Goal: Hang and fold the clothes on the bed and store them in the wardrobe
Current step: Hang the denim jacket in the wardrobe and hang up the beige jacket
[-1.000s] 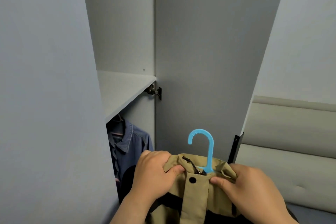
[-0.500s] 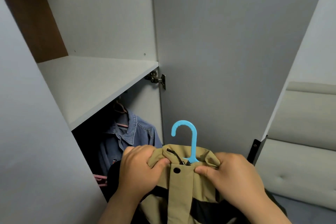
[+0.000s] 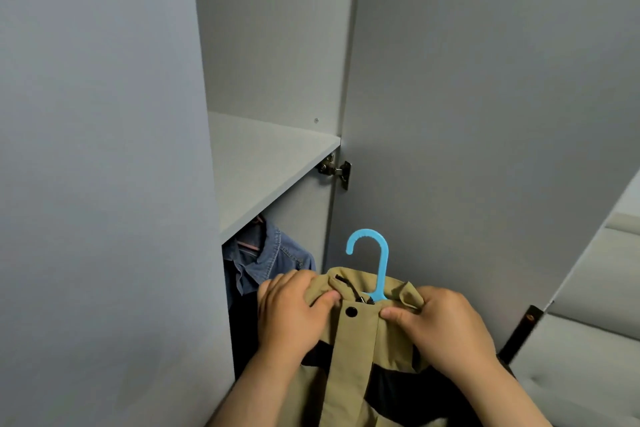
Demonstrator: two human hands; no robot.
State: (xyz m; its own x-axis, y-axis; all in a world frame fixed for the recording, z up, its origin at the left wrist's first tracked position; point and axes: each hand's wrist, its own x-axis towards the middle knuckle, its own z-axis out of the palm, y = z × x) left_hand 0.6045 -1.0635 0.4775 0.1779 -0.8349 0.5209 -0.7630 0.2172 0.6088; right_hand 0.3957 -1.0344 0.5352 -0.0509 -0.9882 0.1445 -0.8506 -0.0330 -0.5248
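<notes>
A grey wardrobe door (image 3: 104, 149) fills the left side. Past its edge, a pale shelf (image 3: 263, 163) sits above a denim shirt (image 3: 273, 262), which hangs in the dark lower compartment. A metal hinge (image 3: 334, 168) is fixed just under the shelf's right corner. In front of the opening, the left hand (image 3: 294, 315) grips the collar of a khaki jacket (image 3: 353, 357), thumb pressed onto the fabric. A blue hanger hook (image 3: 375, 260) rises upright from the collar. The right hand (image 3: 443, 326) pinches the collar's other side. A padded grey panel (image 3: 588, 340) lies at far right.
</notes>
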